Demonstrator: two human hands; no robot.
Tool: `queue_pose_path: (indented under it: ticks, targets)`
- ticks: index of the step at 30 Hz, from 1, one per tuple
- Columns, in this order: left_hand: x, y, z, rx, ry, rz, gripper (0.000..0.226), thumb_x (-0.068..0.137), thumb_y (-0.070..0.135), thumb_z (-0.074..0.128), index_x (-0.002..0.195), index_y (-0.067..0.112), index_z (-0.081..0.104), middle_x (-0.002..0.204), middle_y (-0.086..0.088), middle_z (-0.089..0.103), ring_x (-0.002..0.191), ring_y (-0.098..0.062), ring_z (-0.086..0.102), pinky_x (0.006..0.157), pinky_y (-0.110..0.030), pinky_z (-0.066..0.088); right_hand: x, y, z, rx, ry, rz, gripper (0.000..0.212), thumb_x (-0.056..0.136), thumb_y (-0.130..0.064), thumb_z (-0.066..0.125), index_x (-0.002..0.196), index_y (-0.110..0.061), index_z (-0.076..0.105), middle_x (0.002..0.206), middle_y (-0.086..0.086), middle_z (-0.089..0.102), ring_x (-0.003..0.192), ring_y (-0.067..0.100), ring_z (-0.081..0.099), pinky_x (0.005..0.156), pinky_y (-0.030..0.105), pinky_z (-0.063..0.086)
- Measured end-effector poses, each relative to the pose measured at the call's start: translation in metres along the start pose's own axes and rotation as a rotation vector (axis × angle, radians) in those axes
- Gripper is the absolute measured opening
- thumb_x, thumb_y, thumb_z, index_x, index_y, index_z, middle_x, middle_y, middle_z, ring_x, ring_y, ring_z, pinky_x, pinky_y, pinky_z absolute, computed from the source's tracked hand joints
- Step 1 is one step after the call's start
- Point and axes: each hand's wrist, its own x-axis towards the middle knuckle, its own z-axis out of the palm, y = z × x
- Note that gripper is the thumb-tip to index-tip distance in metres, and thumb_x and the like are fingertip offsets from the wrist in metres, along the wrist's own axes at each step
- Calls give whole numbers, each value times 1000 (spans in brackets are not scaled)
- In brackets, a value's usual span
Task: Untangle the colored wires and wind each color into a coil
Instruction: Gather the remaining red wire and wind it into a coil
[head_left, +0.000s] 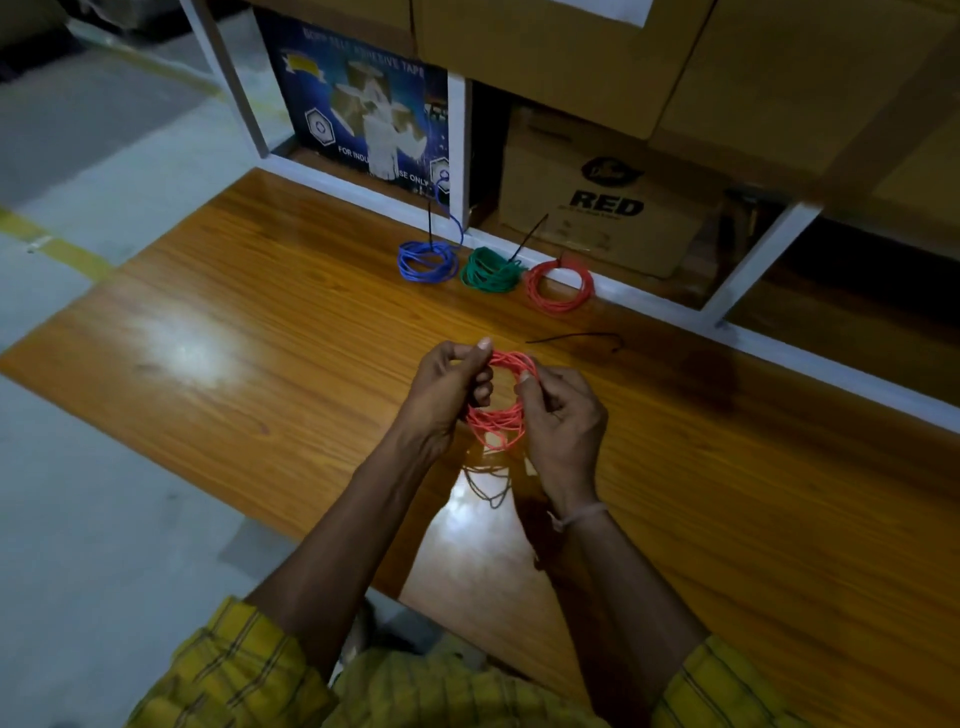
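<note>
While the left hand (449, 387) grips one side, the right hand (558, 415) pinches the red coil (501, 415) between them.

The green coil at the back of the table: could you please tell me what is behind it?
Behind the green coil runs the white shelf frame, then a cardboard box printed RED. The coil hides the frame's foot.

Blue coil (428, 261), green coil (491, 270), red coil (560, 286)

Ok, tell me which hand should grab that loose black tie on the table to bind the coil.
Probably the right hand: the black tie lies just beyond it, on its side. The left hand already pinches the red coil at the top and can hold it.
</note>
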Motion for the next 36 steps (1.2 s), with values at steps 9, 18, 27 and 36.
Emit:
queue_pose_path:
  ticks: [9, 18, 27, 36]
  targets:
    - [3, -10, 4, 176, 0, 96, 27, 103, 14, 66, 82, 15, 49, 51, 7, 50, 39, -7, 33, 42, -18, 25, 22, 14, -45, 90, -367, 219, 30, 104, -40, 62, 116, -17, 79, 102, -2, 76, 97, 6, 73, 73, 20, 61]
    - [-4, -5, 4, 295, -37, 105, 25, 104, 15, 62, 83, 16, 49, 52, 7, 49, 39, -7, 28, 44, -20, 22, 172, 79, -44, -718, -515, -187, 21, 96, -5, 64, 109, -13, 79, 117, 13, 69, 108, 29, 61, 96, 40, 51]
    - [-17, -14, -1, 279, -66, 72, 24, 106, 14, 60, 85, 13, 47, 51, 8, 44, 43, -9, 24, 45, -23, 19, 158, 105, -30, -1004, -498, -321, 17, 103, -6, 52, 109, -8, 68, 109, 14, 67, 102, 31, 65, 91, 42, 56]
    - [-37, -26, -2, 232, -21, 26, 26, 104, 11, 62, 83, 14, 48, 57, -1, 47, 39, -8, 27, 40, -19, 23, 84, 30, -85, 104, -501, 407, 10, 105, -10, 60, 109, -5, 67, 98, 1, 73, 78, 3, 59, 63, 21, 47]
